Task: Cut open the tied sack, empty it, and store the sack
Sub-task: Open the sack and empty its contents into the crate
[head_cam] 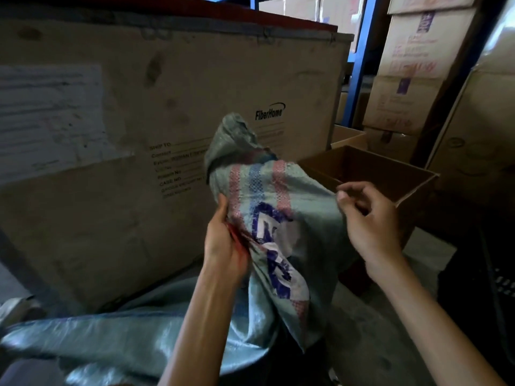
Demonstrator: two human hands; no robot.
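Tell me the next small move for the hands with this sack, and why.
Probably fold or bunch the sack smaller. It hangs limp, apparently empty, the left hand gripping one side and the right hand pinching the other edge. An open box stands just behind; it could take the folded sack, though that is a guess.

A large "FiberHome" crate (167,135) stands beside an open cardboard box (390,174).

Sack (278,218): grey-green woven plastic, pink/blue stripes, blue print. Limp, crumpled, held up vertical, top flopped over, bottom corner hanging down.
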